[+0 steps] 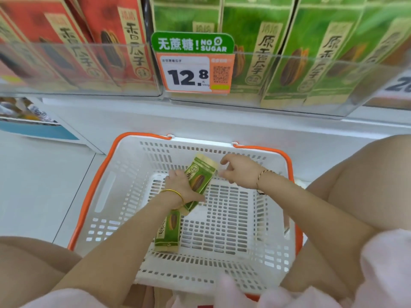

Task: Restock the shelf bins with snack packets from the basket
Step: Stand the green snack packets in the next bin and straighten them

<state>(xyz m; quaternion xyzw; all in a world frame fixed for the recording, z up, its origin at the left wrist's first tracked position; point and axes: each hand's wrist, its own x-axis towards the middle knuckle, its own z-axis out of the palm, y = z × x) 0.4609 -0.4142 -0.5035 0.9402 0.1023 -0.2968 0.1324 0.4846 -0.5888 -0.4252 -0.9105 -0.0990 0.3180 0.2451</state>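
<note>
A white basket [124,196] with orange handles sits on the floor between my knees. My left hand [180,182] grips a green seed packet [201,177], tilted up inside the basket. My right hand [239,171] hovers just right of that packet's top, fingers loosely curled and holding nothing. A second green packet [168,232] lies flat on the basket floor under my left forearm. Above, a clear shelf bin [311,85] holds several green packets of the same kind.
A clear bin of red packets [77,52] stands at the upper left. A green and orange price tag [192,63] reading 12.8 hangs between the two bins. A white shelf ledge [200,121] runs behind the basket. My knees flank the basket.
</note>
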